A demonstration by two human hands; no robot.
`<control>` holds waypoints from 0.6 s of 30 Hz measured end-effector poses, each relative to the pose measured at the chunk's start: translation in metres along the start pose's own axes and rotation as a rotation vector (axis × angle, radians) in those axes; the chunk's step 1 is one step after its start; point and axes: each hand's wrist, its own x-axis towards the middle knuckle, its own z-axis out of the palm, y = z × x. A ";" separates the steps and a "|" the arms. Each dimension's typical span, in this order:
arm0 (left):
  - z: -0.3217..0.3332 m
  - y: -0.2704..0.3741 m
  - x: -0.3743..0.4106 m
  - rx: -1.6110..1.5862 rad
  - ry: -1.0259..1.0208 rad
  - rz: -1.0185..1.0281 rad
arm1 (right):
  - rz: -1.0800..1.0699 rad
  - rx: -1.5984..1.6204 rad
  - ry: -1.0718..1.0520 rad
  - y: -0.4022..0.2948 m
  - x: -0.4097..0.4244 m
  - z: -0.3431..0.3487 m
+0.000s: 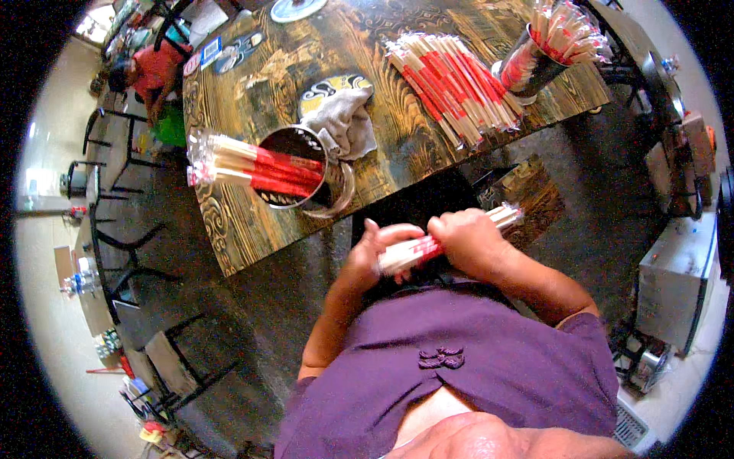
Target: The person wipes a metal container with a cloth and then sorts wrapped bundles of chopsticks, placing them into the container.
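Observation:
A bundle of wrapped chopsticks (408, 254) with red paper bands lies across my lap side of the wooden table (252, 244). My right hand (467, 235) is closed around its upper part. At its lower end is my left hand (373, 252), blurred, with fingers spread against the bundle. A cylindrical holder (295, 137) at the table's left leans over, full of wrapped chopsticks (258, 166). More wrapped chopsticks (453, 86) lie side by side in a pile at the right. Behind them, a second holder (519, 72) contains more.
A crumpled grey cloth (347, 123) lies beside the left holder. A round white-rimmed object (298, 7) is at the table's far edge. A wooden stool (530, 195) stands below the right side. A person in red (157, 72) is at the far left, near chairs.

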 end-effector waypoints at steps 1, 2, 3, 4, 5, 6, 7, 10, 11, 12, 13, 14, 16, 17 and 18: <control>-0.008 0.001 0.000 -0.086 0.025 0.101 | 0.068 0.151 0.077 0.005 0.002 -0.007; -0.023 -0.004 0.000 -0.149 0.051 0.174 | 0.064 0.234 0.204 0.011 0.006 -0.014; -0.035 -0.010 0.000 -0.211 0.077 0.245 | 0.064 0.317 0.333 0.018 0.010 -0.022; -0.039 -0.010 -0.001 -0.222 0.087 0.309 | 0.025 0.528 0.464 0.020 0.018 -0.038; -0.046 -0.010 -0.002 -0.234 0.099 0.314 | -0.015 0.746 0.596 0.022 0.027 -0.052; -0.049 -0.013 0.000 -0.200 0.126 0.333 | 0.036 1.106 0.670 0.031 0.034 -0.051; -0.049 -0.015 0.001 -0.164 0.161 0.353 | 0.110 1.276 0.711 0.038 0.041 -0.055; -0.041 -0.021 0.001 -0.153 0.246 0.309 | 0.254 1.366 0.876 0.044 0.069 -0.080; -0.039 -0.024 0.001 -0.118 0.261 0.298 | 0.199 1.431 0.923 0.041 0.077 -0.080; -0.033 -0.022 0.000 -0.146 0.269 0.274 | 0.143 1.496 0.969 0.037 0.085 -0.080; -0.031 -0.024 0.000 -0.142 0.265 0.277 | 0.086 1.560 1.015 0.036 0.091 -0.078; -0.030 -0.027 0.001 -0.137 0.260 0.281 | 0.021 1.590 0.996 0.040 0.095 -0.069; -0.028 -0.028 0.003 -0.148 0.257 0.270 | 0.141 1.484 0.951 0.037 0.103 -0.050; -0.028 -0.028 0.003 -0.155 0.265 0.272 | 0.199 1.431 0.928 0.036 0.107 -0.040; -0.028 -0.028 0.004 -0.161 0.273 0.271 | 0.304 1.353 0.875 0.036 0.109 -0.028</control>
